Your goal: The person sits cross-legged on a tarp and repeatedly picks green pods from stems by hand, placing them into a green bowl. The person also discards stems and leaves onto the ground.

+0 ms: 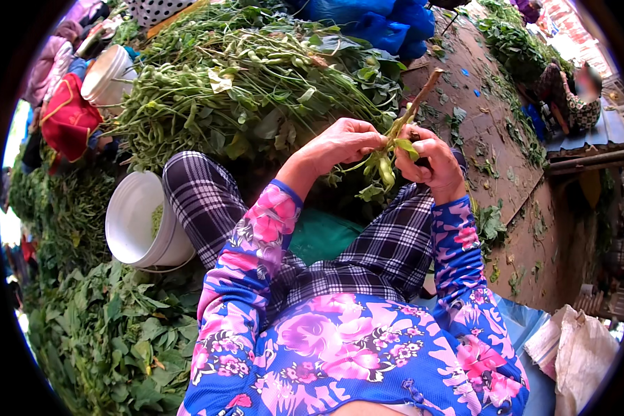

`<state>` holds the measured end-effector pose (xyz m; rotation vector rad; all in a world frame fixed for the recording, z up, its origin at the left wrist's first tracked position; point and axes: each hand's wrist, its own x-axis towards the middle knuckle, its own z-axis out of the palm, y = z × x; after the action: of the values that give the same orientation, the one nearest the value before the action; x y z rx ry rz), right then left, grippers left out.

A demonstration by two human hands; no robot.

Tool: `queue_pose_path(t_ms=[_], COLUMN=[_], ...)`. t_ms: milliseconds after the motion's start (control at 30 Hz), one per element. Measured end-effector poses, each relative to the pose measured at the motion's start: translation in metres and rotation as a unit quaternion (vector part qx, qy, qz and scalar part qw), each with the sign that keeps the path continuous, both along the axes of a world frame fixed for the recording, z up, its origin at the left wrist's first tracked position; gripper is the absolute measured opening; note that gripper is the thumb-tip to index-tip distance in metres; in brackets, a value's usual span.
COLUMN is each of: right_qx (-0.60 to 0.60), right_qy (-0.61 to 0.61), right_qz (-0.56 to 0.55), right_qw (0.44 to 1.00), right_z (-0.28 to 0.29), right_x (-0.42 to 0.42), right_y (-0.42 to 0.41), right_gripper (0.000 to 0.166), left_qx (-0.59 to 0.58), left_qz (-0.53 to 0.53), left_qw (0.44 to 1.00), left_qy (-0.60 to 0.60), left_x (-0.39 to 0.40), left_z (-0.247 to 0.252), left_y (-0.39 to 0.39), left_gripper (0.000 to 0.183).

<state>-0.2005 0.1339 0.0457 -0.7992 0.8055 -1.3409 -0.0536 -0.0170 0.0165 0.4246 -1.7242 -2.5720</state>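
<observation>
A soybean plant stalk (420,98) with its bare, woody end pointing up is held in front of my knees. My right hand (432,160) grips it from the right with curled fingers. From the left, the thumb and fingertips of my left hand (347,139) pinch at the stalk; the exact part between them is hidden. Green pods (386,172) and a few leaves hang below both hands. Beyond my knees lies a large heap of podded soybean plants (249,78). A white plastic bucket (130,229) with some green pods inside stands beside my left knee.
Stripped leafy stems (119,333) are piled at the lower left. Another white bucket (104,73) and a red cloth (70,117) are at upper left, near people. Blue plastic sheeting (379,23) lies behind the heap. A person (582,104) sits far right; a woven sack (577,353) lies at lower right.
</observation>
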Motion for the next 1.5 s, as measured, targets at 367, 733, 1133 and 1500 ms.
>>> queue_pose_path(t_ms=[367, 733, 1133, 1500], right_qx=[0.001, 0.081, 0.160, 0.195], right_qy=[0.420, 0.437, 0.158, 0.112], right_qz=[-0.301, -0.300, -0.187, -0.116], right_qw=[0.856, 0.844, 0.956, 0.967], right_z=[0.015, -0.040, -0.039, -0.032], right_x=[-0.014, 0.082, 0.064, 0.046], right_y=[-0.043, -0.028, -0.025, -0.033], right_gripper=[0.012, 0.026, 0.021, 0.020], left_qx=[0.269, 0.317, 0.280, 0.044], left_qz=[0.126, 0.189, 0.151, 0.148], left_qw=[0.952, 0.926, 0.947, 0.988], left_qy=[0.078, 0.074, 0.050, 0.018], left_x=[0.024, 0.018, 0.024, 0.021], left_z=[-0.009, -0.048, -0.047, -0.031], left_y=[-0.003, -0.011, -0.008, -0.011], left_gripper=[0.015, 0.014, 0.017, 0.016])
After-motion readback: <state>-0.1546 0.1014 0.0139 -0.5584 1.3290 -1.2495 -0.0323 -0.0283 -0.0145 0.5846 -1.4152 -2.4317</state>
